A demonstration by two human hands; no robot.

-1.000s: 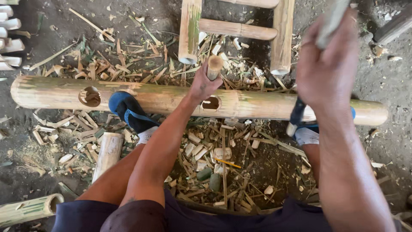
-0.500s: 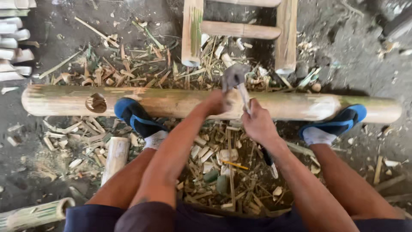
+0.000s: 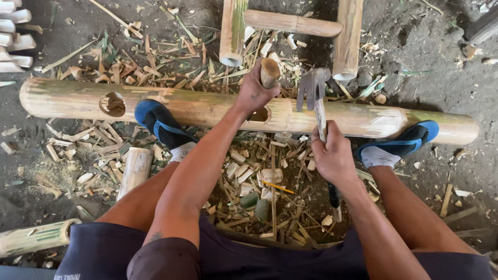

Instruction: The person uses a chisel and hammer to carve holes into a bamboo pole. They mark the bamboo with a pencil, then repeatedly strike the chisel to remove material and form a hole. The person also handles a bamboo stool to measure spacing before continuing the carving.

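Clenched around a short wooden chisel handle (image 3: 269,72), the left hand (image 3: 254,93) held the tool upright over a cut hole in the long bamboo pole (image 3: 207,108), which lay across the ground. That arm reached forward, nearly straight, from between the knees. Fingers of the right hand (image 3: 334,158) were wrapped tight about the shaft of a hammer (image 3: 314,85), whose metal head hung just beside the chisel, above the pole. Both blue shoes (image 3: 161,123) pressed against the pole. Bamboo chips (image 3: 259,171) littered the dirt beneath.
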